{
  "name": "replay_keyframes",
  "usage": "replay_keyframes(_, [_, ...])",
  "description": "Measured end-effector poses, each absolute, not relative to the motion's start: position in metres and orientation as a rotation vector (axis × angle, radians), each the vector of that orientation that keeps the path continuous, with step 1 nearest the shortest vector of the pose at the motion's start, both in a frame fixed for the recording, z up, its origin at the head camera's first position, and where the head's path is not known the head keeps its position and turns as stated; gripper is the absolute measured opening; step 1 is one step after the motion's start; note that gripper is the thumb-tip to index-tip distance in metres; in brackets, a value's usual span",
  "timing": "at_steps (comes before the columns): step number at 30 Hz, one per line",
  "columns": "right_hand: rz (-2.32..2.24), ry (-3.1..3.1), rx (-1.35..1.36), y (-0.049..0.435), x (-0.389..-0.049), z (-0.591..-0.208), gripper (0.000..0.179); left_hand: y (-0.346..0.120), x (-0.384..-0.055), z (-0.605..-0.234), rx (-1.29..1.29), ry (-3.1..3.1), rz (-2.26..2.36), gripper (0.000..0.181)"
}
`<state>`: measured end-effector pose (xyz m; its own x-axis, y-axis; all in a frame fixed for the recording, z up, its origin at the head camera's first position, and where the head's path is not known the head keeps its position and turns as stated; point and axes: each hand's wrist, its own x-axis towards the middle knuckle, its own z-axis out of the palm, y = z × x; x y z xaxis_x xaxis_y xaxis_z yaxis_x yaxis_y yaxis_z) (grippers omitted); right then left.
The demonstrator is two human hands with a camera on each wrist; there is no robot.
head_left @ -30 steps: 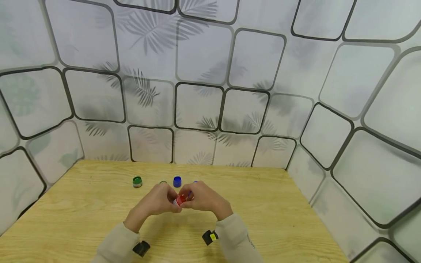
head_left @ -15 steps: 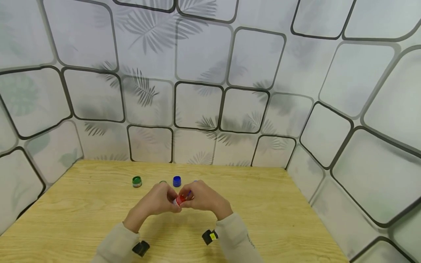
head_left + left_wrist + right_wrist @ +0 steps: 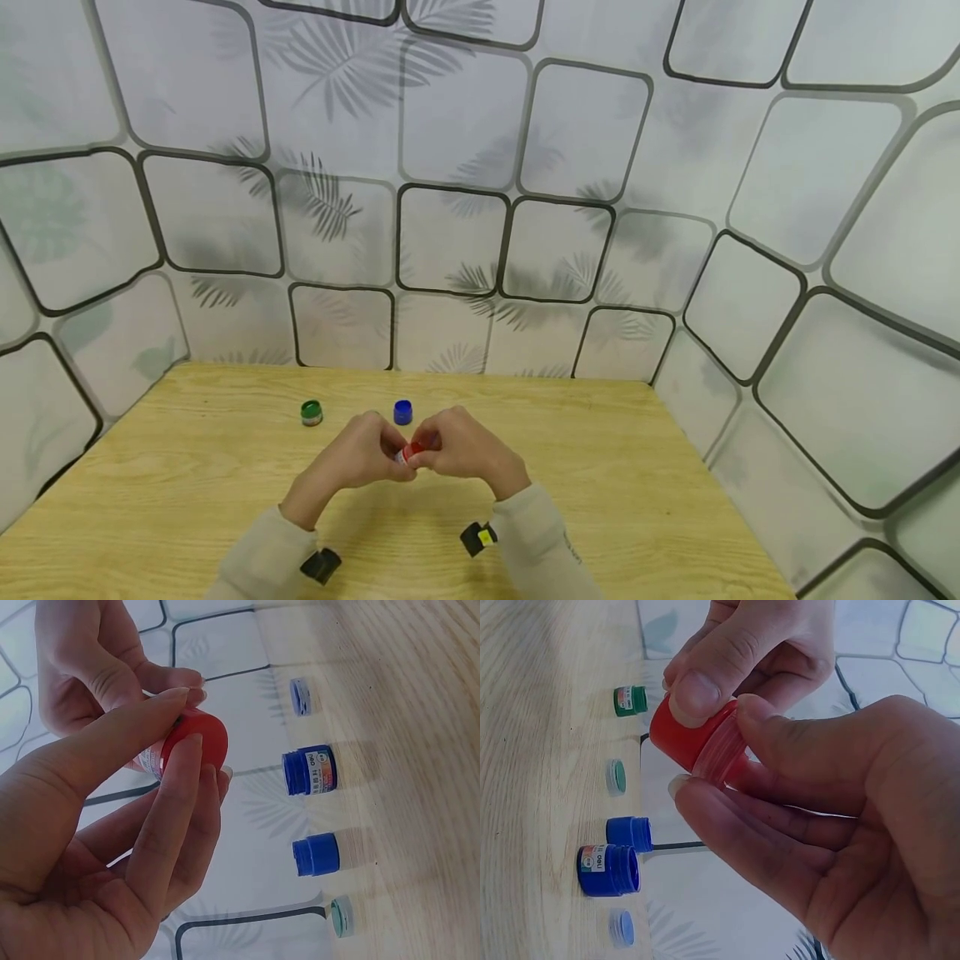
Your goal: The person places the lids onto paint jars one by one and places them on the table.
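Note:
Both hands meet over the middle of the table around a small red paint jar [image 3: 408,452]. My left hand [image 3: 365,450] grips the red body of the jar, which is tilted on its side. My right hand [image 3: 465,446] pinches the jar's clear, ridged lid [image 3: 718,746] between thumb and fingers. From the left wrist view, the red base of the jar points toward the table. Whether the lid sits fully on the jar cannot be made out, since fingers cover part of it.
A green paint jar [image 3: 311,412] and a blue paint jar [image 3: 402,412] stand beyond the hands. A second blue jar [image 3: 319,769], a bluish lid [image 3: 300,696] and a greenish lid [image 3: 616,778] rest in the same row. A patterned wall covering [image 3: 457,333] borders the wooden table [image 3: 637,483].
My right hand has shifted slightly up, its fingers drawn closer around the jar's lid end. The greenish lid and the blue item behind the hands are now hidden in the head view.

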<state>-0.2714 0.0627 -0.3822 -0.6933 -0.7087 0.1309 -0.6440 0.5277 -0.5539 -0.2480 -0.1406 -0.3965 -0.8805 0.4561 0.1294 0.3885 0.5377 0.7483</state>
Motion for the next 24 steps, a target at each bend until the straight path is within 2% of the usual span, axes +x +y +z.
replay_keyframes(15, [-0.823,2.664,-1.184,0.0629,-0.2708,-0.3833,0.02,-0.1381,-0.2463,-0.3964,0.772,2.638,1.287,0.007])
replay_keyframes(24, [-0.78,2.697,-1.168,0.0609,-0.2678,-0.3803,0.018,-0.1375,-0.2456,-0.3951,0.781,2.659,1.276,0.008])
